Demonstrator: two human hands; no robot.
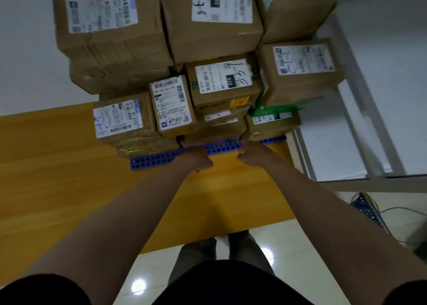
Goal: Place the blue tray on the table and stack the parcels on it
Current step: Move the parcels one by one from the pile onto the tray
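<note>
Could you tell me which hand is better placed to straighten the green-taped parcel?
Right. The right hand is at the rim of the blue tray, just in front of the green-taped parcel; the left hand is farther away, mid-rim.

Yellow wooden table (46, 177), glossy pale tiled floor (288, 247), grey metal frame (369, 110) at right

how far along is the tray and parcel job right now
Done: the blue tray lies on the wooden table, and the parcels are stacked on it several layers high. In hand: the left hand and right hand curl at the tray's near edge, apparently gripping it, perhaps to adjust its position. Left: seemingly only letting go; no unstacked parcel is in view.
</note>
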